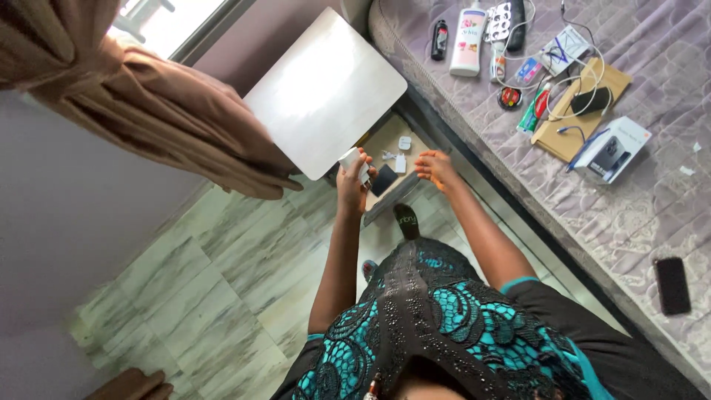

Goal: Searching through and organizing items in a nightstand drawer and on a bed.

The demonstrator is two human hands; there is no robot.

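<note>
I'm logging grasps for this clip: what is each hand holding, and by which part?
The left hand grips a small white boxy object by its lower part. The right hand holds nothing visible; its fingers curl above the low shelf.

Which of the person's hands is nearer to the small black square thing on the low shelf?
The left hand, which holds a small white object, is just beside the black square thing. The right hand is farther away, on its other side.
</note>
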